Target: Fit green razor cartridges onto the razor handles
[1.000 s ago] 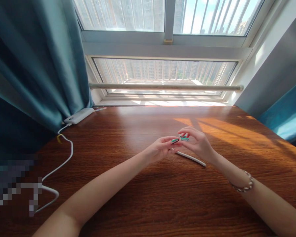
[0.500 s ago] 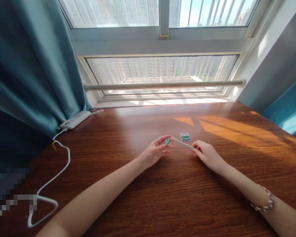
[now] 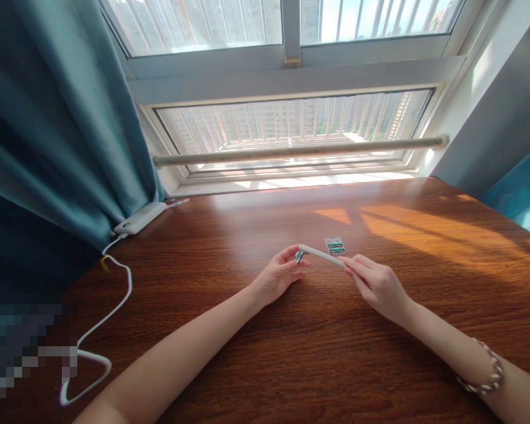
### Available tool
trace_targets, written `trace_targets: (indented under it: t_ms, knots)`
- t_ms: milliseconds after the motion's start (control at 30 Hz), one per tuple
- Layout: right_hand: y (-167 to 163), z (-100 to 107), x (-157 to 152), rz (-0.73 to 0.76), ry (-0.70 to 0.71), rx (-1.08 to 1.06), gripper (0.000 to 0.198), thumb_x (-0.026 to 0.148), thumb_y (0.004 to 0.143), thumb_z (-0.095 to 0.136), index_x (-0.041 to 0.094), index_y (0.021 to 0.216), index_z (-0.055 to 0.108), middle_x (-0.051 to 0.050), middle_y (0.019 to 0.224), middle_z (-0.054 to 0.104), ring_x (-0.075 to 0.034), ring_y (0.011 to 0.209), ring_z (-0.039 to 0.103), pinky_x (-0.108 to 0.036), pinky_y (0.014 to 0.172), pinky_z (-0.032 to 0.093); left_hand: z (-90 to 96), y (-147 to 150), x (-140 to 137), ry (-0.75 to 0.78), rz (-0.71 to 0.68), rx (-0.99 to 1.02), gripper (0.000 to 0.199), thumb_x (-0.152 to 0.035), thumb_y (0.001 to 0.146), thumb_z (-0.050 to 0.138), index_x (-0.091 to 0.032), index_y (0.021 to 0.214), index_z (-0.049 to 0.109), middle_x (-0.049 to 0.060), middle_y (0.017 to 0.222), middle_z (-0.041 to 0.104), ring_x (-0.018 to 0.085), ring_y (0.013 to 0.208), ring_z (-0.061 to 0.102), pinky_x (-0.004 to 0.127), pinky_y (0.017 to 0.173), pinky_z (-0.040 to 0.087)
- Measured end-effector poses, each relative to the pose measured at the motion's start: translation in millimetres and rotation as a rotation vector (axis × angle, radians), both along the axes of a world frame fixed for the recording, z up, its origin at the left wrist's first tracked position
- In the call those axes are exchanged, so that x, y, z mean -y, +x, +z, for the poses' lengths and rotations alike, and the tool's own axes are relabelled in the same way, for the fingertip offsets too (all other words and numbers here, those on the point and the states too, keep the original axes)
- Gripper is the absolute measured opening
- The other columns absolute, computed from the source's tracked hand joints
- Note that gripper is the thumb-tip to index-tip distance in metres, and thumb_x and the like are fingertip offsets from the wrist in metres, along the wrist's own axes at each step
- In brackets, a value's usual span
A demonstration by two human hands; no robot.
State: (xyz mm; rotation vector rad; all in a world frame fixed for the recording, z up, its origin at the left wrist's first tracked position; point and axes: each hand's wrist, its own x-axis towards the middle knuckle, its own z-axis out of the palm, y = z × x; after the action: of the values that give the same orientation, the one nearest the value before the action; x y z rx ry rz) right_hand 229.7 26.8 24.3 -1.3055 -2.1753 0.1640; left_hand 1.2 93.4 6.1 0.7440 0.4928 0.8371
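My left hand (image 3: 274, 278) pinches a small green-and-black razor cartridge (image 3: 299, 257) between thumb and fingers. My right hand (image 3: 383, 287) grips the lower end of a white, slightly curved razor handle (image 3: 321, 255). The handle's far end meets the cartridge at my left fingertips; whether the two are joined I cannot tell. Just beyond the handle, a clear plastic blade case (image 3: 335, 246) lies on the table with green-and-black cartridges in it.
The brown wooden table (image 3: 265, 353) reaches to a barred window with a rail (image 3: 300, 153). A white power strip (image 3: 140, 218) sits at the left by the blue curtain (image 3: 70, 106), its white cord (image 3: 130, 282) looping along the table's left side. Sunlight falls on the right.
My right hand has turned and pushed the razor handle slightly left, so its end now reaches the cartridge. My left hand has stayed nearly in place. The view has tilted a little.
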Motion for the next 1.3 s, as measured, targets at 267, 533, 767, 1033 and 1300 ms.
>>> trace_targets:
  t_ms: [267,533,767,1033,1300]
  knots:
    - [-1,-6,1,-0.049,0.077,0.008,0.030,0.021,0.086,0.039,0.018,0.113,0.053,-0.005,0.088,0.060,-0.013,0.075,0.058,-0.022,0.066,0.045,-1.7,0,0,-0.017,0.019,0.002,0.036,-0.016,0.064,0.068,-0.021,0.099,0.060,0.004,0.101,0.061,0.012,0.079,0.060,0.024,0.069,0.046]
    - [-6,-11,4,-0.089,0.072,-0.029,0.029,0.022,0.086,0.038,0.019,0.110,0.054,-0.005,0.089,0.060,-0.014,0.078,0.059,-0.023,0.068,0.046,3.4,1,2,-0.025,0.028,-0.003,0.038,-0.017,0.063,0.069,-0.022,0.099,0.060,0.004,0.104,0.060,0.014,0.081,0.061,0.024,0.069,0.046]
    - [-9,-15,5,-0.128,0.064,-0.008,0.028,0.022,0.086,0.038,0.018,0.108,0.054,-0.005,0.088,0.061,-0.013,0.076,0.059,-0.023,0.070,0.047,0.8,1,2,-0.011,0.031,-0.005,0.038,-0.015,0.064,0.068,-0.023,0.100,0.060,0.003,0.110,0.058,0.015,0.085,0.061,0.025,0.070,0.046]
    - [-8,-11,4,-0.156,0.106,0.043,0.027,0.023,0.086,0.039,0.019,0.106,0.056,-0.004,0.086,0.062,-0.013,0.073,0.060,-0.022,0.066,0.046,4.1,2,4,0.010,0.064,-0.069,0.036,-0.013,0.063,0.068,-0.022,0.098,0.061,0.003,0.103,0.059,0.011,0.079,0.057,0.024,0.070,0.044]
    - [-1,-7,2,0.022,0.143,-0.005,0.030,0.020,0.085,0.039,0.019,0.110,0.055,-0.006,0.086,0.062,-0.013,0.072,0.059,-0.022,0.063,0.046,8.7,4,10,0.306,0.231,-0.323,0.037,-0.019,0.059,0.070,-0.018,0.096,0.065,0.002,0.080,0.061,0.012,0.073,0.051,0.022,0.066,0.037]
